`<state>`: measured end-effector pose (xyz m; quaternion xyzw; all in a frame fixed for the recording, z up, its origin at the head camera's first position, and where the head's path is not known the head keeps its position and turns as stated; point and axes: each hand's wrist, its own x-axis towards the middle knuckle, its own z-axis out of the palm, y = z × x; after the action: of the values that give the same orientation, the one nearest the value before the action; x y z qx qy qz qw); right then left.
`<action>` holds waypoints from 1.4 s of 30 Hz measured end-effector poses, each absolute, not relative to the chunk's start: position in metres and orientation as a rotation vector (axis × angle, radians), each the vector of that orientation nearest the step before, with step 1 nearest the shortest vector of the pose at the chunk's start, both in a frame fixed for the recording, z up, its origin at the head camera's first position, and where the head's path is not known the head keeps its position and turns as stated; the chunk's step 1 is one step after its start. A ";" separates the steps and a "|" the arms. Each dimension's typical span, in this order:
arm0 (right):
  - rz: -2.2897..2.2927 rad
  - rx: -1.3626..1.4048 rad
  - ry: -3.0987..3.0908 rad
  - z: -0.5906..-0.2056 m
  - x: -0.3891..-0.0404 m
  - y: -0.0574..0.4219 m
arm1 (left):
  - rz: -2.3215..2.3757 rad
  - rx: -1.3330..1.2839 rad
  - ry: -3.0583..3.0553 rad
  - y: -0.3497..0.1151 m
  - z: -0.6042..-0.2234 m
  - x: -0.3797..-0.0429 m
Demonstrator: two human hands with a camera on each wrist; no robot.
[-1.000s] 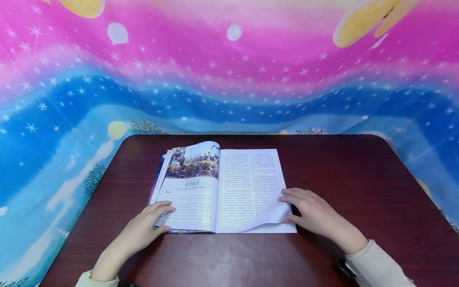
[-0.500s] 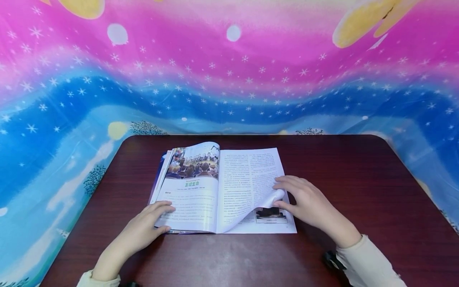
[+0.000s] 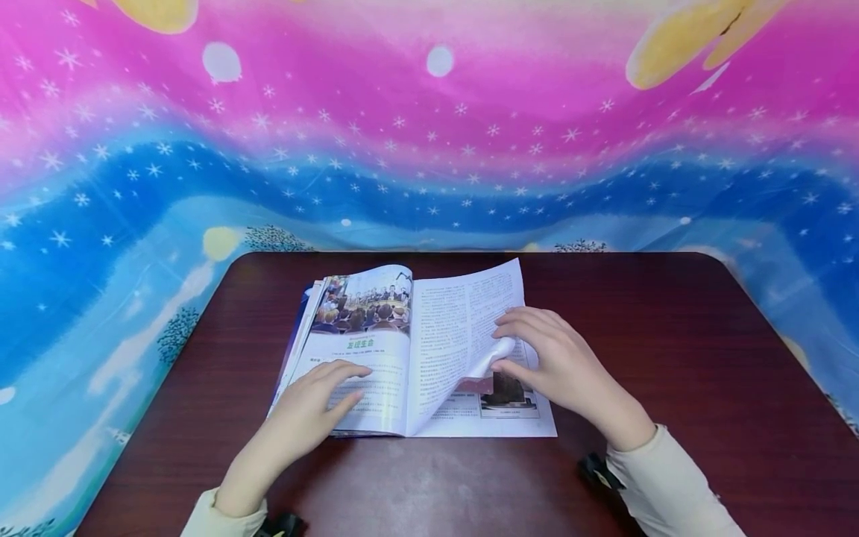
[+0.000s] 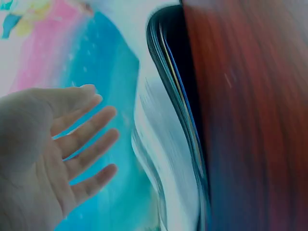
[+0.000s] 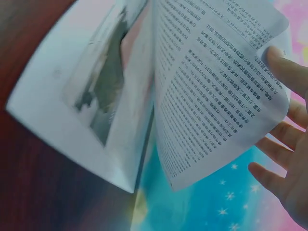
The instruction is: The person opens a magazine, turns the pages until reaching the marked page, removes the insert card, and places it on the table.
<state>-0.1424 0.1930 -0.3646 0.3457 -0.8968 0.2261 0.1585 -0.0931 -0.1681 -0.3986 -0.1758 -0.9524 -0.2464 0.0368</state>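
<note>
An open magazine (image 3: 365, 406) lies on the table, its left page carrying a colour picture of a seated crowd. My right hand (image 3: 564, 365) pinches the outer edge of the right-hand page (image 3: 443, 328), which curls up and leftward. In the right wrist view, the thumb lies on the near side of that lifted page (image 5: 216, 110) and the fingers are behind it. Beneath it shows another page with a dark photo (image 3: 510, 391). Over the lower left page is my left hand (image 3: 312, 403), fingers spread and holding nothing; the left wrist view shows them apart from the paper.
A dark reddish-brown table (image 3: 671, 335) extends around the magazine on all sides. Behind and beside it hangs a pink and blue cloth (image 3: 376, 142) with snowflakes. Dark straps (image 3: 599, 471) sit at the wrists by the light sleeves.
My right hand has moved left and away from me, lifting and curling the right page off the photo page. My left hand has shifted right from the magazine's left edge, over the page.
</note>
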 end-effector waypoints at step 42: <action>0.673 1.080 -2.406 -0.331 -0.132 0.161 | -0.926 -0.962 -2.296 -0.089 -0.369 -0.103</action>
<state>-0.1324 0.1613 -0.3306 0.3880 -0.8646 0.2418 0.2086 -0.1034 -0.0895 -0.3692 -0.3516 -0.8390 -0.3385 0.2404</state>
